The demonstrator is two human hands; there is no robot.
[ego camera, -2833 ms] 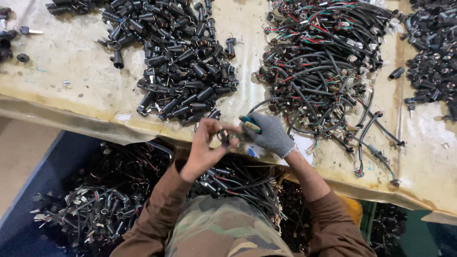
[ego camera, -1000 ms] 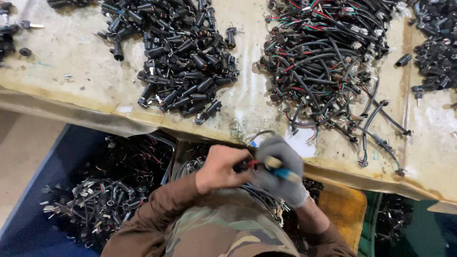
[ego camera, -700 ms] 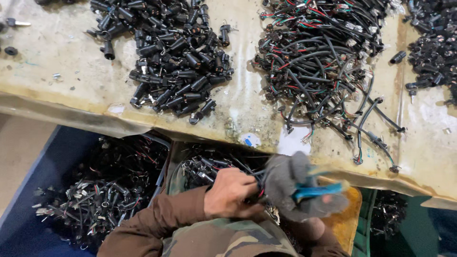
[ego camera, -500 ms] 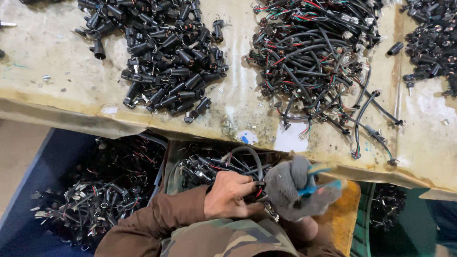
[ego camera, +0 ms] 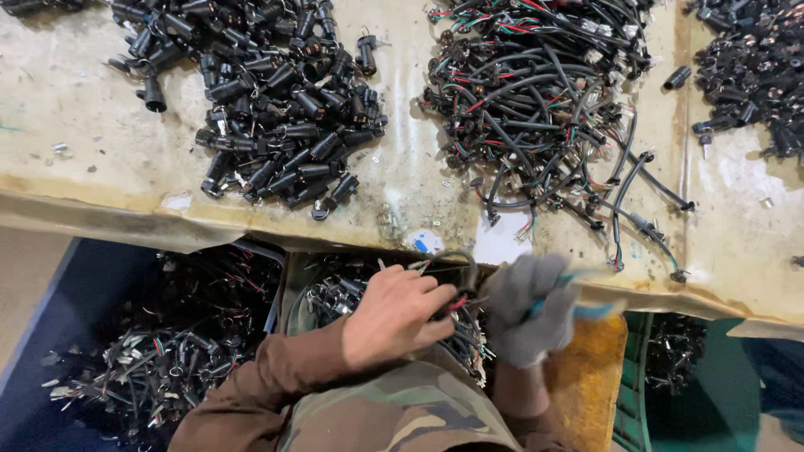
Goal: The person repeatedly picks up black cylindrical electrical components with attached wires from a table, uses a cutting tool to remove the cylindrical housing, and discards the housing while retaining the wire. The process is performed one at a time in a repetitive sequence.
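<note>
The bare left hand (ego camera: 394, 314) pinches a black cable with red and green wire ends (ego camera: 456, 280), held just below the counter (ego camera: 75, 180) edge. The grey-gloved right hand (ego camera: 523, 308) is curled round a blue-handled tool (ego camera: 586, 310), blurred. A slip could nick a finger or cut the wires. Below, a dark blue plastic bin (ego camera: 50, 293) and a box (ego camera: 293, 276) hold black connectors with wire tails.

Even, bright light; gloved hand motion-blurred.
</note>
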